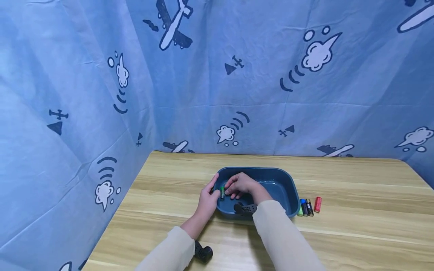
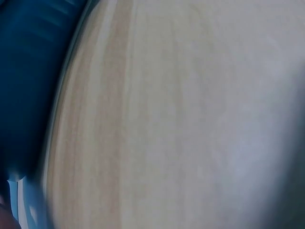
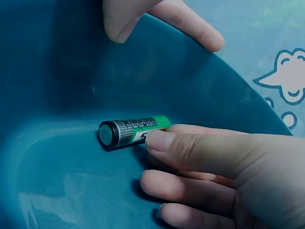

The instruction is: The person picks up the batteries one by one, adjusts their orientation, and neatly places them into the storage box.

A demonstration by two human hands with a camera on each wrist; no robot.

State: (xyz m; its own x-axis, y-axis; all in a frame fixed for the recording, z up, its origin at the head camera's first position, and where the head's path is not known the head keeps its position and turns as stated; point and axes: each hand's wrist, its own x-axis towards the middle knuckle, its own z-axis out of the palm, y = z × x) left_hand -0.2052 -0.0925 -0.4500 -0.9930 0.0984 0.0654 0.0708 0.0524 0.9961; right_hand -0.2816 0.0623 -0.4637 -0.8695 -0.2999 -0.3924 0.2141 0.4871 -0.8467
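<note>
A dark blue plastic basin (image 1: 278, 190) stands on the wooden table. My left hand (image 1: 207, 197) grips its left rim, thumb on the inner side and a finger stretched along the outside. Inside the basin, near the left wall, lies a green and black battery (image 3: 128, 130) with a flat end facing away from my fingers. My right hand (image 3: 205, 167) reaches in and pinches the battery's green end between thumb and index finger, the other fingers loosely bent below. The left wrist view catches only the basin's edge (image 2: 28, 86) and bare wood grain.
Just right of the basin lie a light green battery (image 1: 300, 213), a blue and black battery (image 1: 303, 207) and a black battery (image 1: 309, 207) side by side. A red battery (image 1: 317, 204) lies slightly apart. Blue patterned curtain (image 1: 203, 75) hangs behind and left of the table.
</note>
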